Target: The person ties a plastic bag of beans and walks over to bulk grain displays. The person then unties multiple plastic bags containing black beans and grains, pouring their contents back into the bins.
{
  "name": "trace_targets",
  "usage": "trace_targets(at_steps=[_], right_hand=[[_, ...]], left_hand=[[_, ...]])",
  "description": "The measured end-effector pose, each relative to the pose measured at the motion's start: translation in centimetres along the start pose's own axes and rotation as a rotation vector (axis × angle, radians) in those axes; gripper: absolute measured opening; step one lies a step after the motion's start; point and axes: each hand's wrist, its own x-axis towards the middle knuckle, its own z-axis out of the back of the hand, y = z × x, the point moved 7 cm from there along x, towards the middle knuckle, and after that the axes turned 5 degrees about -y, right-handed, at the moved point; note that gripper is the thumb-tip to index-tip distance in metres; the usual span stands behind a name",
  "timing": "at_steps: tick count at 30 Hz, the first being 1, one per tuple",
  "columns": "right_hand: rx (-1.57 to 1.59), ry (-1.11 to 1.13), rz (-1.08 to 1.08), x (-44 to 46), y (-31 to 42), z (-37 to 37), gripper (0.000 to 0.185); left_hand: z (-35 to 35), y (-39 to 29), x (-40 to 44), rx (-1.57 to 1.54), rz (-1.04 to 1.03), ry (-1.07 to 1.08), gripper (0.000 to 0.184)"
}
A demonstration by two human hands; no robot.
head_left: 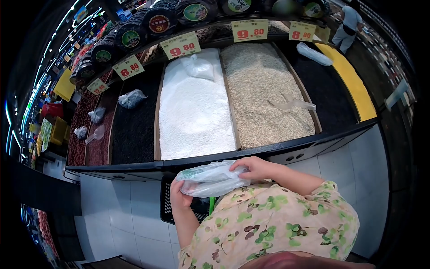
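A clear plastic bag (208,184) with faint green print is stretched sideways in front of my body, just below the front edge of the grain bins. My left hand (180,196) grips its left end, some fingers showing through the film. At the bag's right end, my right hand (251,168) pinches the plastic with bent fingers. Straight ahead lies a bin of white grain (195,112), a tied bag (199,67) of the same white grain resting at its back. Beside it is a bin of beige grain (257,98) with a clear scoop (295,105) on top.
Bins of black beans (134,121) and red beans (80,119) are on the left, holding small tied bags. Price signs (180,45) and round packages (159,22) line the back. A black basket (166,208) sits below my hands. Another person (349,27) stands far right.
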Motion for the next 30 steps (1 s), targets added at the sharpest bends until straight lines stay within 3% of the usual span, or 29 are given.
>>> trace_targets(at_steps=[2, 6, 14, 21, 30], right_hand=[[-0.087, -0.015, -0.124, -0.3, 0.5, 0.4, 0.032], [-0.079, -0.269, 0.014, 0.2, -0.9, 2.3, 0.028], [0.166, -0.502, 0.095, -0.4, -1.5, 5.5, 0.025], [0.293, -0.444, 0.152, -1.5, -1.9, 6.3, 0.028], [-0.192, 0.061, 0.113, -1.4, -0.9, 2.8, 0.033]], left_hand=[[-1.0, -0.5, -0.7, 0.074, -0.021, 0.029, 0.035], [-1.5, -0.1, -1.2, 0.129, 0.031, 0.272, 0.042], [-2.2, 0.7, -1.6, 0.338, 0.034, 0.196, 0.037], [-0.7, 1.2, -0.5, 0.406, -0.010, 0.078, 0.019], [1.7, 0.3, -1.0, 0.244, -0.112, -0.123, 0.005]])
